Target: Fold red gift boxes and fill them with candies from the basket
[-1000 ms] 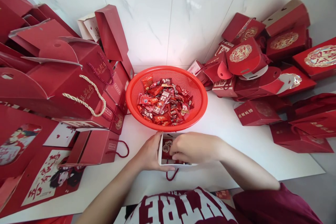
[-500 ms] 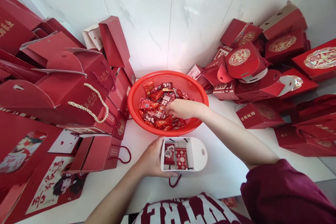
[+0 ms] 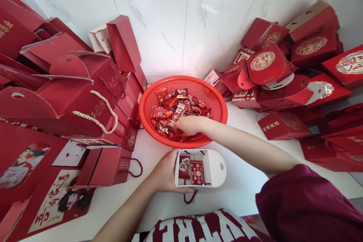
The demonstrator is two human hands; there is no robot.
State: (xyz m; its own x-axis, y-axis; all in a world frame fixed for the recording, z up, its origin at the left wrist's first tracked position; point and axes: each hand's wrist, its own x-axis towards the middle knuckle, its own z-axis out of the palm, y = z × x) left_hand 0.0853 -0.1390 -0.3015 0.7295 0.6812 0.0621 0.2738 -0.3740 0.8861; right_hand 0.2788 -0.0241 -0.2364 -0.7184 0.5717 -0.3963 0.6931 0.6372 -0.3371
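Observation:
With its thumb and fingers around the left side, my left hand [image 3: 166, 172] holds a small white-lined gift box [image 3: 217, 168]. Its rounded flap stands open to the right, and a dark red cord loops out below. Two red wrapped candies [image 3: 197, 172] lie inside. Beyond the box is a red plastic basket [image 3: 219, 121] with a heap of wrapped candies [image 3: 170, 102]. My right hand [image 3: 190, 125] reaches into the near part of the heap, fingers bent down among the wrappers. Its fingertips are hidden, so whatever they grip cannot be made out.
Red gift boxes and bags with cord handles [image 3: 99, 111] crowd the left side of the white table [image 3: 235, 204]. Several closed red boxes [image 3: 269, 64] are piled on the right. A white marbled tile wall [image 3: 159, 19] rises behind the basket.
My right hand has moved left and nearer to me within the basket, dipping deeper into the candies. My left hand still holds the box in about the same place.

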